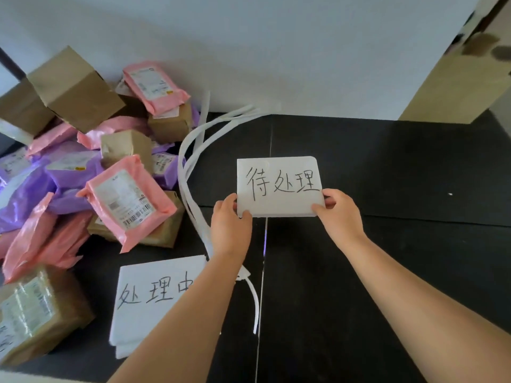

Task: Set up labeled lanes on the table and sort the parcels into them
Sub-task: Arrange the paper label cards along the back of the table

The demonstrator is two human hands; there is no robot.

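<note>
Head view: both hands hold the white label card (279, 186) by its near corners. The left hand (231, 217) pinches the near left corner and the right hand (338, 214) the near right one. The fingers (329, 193) are narrow, thumbs on top of the card, with the rest curled under or behind its edge. The card sits just beyond the fingertips over the black table (387, 175); whether it lies flat or is lifted, I cannot tell.

Risks, as I judge them:
- The white strips (190, 150), probably the lane dividers, curve loosely just left of the left fingers and run under that forearm. Drawing the arm back could drag them out of line.
- The second label card (154, 297) lies on the near side of the left fingers, partly under the forearm, so a careless sweep could shift it.
- The heap of parcels (83, 175) is piled well left of the fingers and looks unstable. The pink parcel (127, 200) tilts toward the strips and could slide into lane space.
- The card looks thin and light. Letting go one-sided could leave it skewed across the table's seam (266, 230).
</note>
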